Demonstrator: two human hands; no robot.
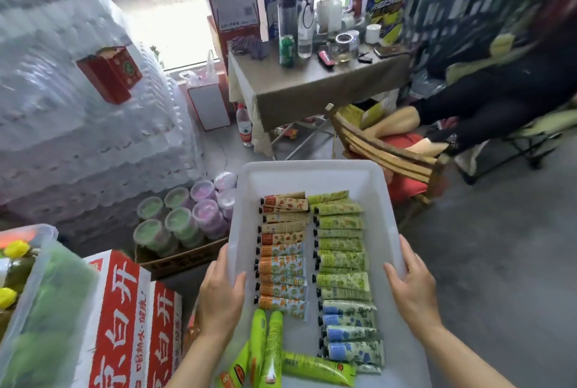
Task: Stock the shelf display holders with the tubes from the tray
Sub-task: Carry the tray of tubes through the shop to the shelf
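Left hand: the left hand (222, 290) clasps the left wall of the white plastic tray (315, 172), thumb hooked over the rim to the inside, fingers wrapped round the outside.
Right hand: the right hand (412, 286) grips the right wall the same way, thumb on the rim, fingers curled over the outer edge.
Tray: held up between both hands, level, long side running away from the person.
Tubes, left column: orange-patterned tubes (282, 258) lie crosswise, black caps pointing left, stacked one against the next.
Tubes, right column: green-patterned tubes (342, 250) lie just beside them, with blue-patterned tubes (351, 333) closer to the person.
Near end of tray: bright green bottles (265, 347) lie lengthwise, one more lies across.
Left of tray: a red-and-white carton (125, 319) and lidded cups (187, 219) in a cardboard box.
Further off: a cluttered table (312, 87), wrapped packs of bottled water (62, 90), a seated person (499, 75) at the right.
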